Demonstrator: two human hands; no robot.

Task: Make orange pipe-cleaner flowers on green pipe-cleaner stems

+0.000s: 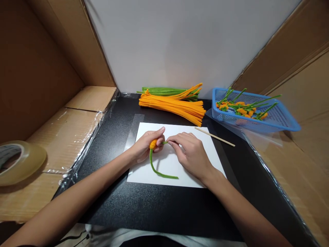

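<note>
My left hand is closed around a small orange coiled pipe-cleaner piece, its thumb stretched up beside it. From that piece a green pipe cleaner hangs down and curves right over the white paper. Another short length of green pipe cleaner points right out of the left fingers. Its end is pinched between the thumb and forefinger of my right hand. Both hands are just above the paper. How the green joins the orange is hidden by the left fingers.
Behind the paper lie a bundle of orange pipe cleaners and a green bundle. A wooden stick crosses the paper's right edge. At the right, a blue basket holds several orange-and-green pieces. A tape roll sits on cardboard at left.
</note>
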